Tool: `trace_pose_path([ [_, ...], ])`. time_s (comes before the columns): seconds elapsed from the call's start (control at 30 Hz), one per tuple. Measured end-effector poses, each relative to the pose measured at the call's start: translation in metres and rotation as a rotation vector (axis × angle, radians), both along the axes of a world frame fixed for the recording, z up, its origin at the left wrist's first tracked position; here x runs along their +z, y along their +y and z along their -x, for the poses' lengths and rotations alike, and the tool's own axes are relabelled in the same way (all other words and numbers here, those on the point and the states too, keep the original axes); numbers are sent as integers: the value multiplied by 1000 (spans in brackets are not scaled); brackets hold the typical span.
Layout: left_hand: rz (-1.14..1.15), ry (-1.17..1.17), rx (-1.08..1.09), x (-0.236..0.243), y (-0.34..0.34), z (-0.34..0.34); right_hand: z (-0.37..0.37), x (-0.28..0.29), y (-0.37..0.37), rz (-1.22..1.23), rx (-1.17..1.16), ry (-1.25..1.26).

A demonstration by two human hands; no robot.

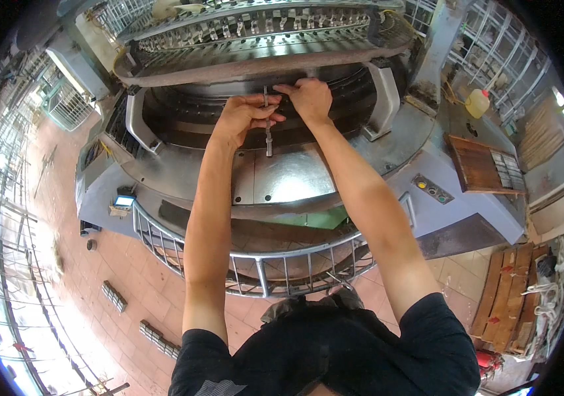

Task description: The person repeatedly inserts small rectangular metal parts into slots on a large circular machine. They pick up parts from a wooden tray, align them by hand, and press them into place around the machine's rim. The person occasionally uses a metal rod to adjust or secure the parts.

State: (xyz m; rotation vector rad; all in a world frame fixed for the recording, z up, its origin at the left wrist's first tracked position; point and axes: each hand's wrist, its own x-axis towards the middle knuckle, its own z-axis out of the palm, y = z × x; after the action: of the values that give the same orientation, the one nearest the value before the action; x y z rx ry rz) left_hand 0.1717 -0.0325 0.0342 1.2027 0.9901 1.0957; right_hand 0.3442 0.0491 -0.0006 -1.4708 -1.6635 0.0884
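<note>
My left hand point(245, 120) is closed around a slender metal rod point(268, 145) with a thicker, stepped lower end. The rod stands nearly upright in front of the dark ring-shaped opening of a large round knitting machine point(295, 173). Just to the right, my right hand point(312, 100) reaches in with its index finger stretched left toward the rod's upper part. I cannot tell whether that fingertip touches the rod or the machine behind it. The other right fingers are curled and partly hidden, with nothing visible in them.
A curved metal railing point(263, 277) runs between my body and the machine. Silver brackets point(381, 99) flank the opening. A button panel point(432, 189) sits at the right, near a yellowish container point(476, 103). Segmented metal blocks point(160, 338) lie on the tiled floor, and wooden boards point(507, 297) stand at the right.
</note>
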Motion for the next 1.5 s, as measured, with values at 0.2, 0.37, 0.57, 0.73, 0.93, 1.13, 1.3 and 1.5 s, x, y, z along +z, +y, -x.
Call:
trace_pose_path([
  [0.2, 39, -58, -42, -6, 6, 3, -4, 0, 7, 282, 326, 176],
  [0.37, 30, -117, -8, -8, 11, 3, -9, 1, 13, 662, 678, 1001],
  [0.57, 54, -191, 48, -10, 10, 5, -8, 0, 9, 647, 773, 1158],
  [0.73, 80, -220, 93, -13, 12, 6, -8, 2, 9, 670, 786, 1200],
  [0.93, 14, -446, 364, -19, 15, 4, -12, 13, -17, 792, 758, 567],
  [1.13, -29, -387, 287, -15, 16, -10, -30, 10, -40, 601, 769, 344],
  [1.3, 43, -315, 123, -11, 26, -27, -56, 5, -40, 640, 741, 318],
  [1.5, -338, 229, 354, -35, 28, -48, -69, -3, -46, 368, 502, 317],
])
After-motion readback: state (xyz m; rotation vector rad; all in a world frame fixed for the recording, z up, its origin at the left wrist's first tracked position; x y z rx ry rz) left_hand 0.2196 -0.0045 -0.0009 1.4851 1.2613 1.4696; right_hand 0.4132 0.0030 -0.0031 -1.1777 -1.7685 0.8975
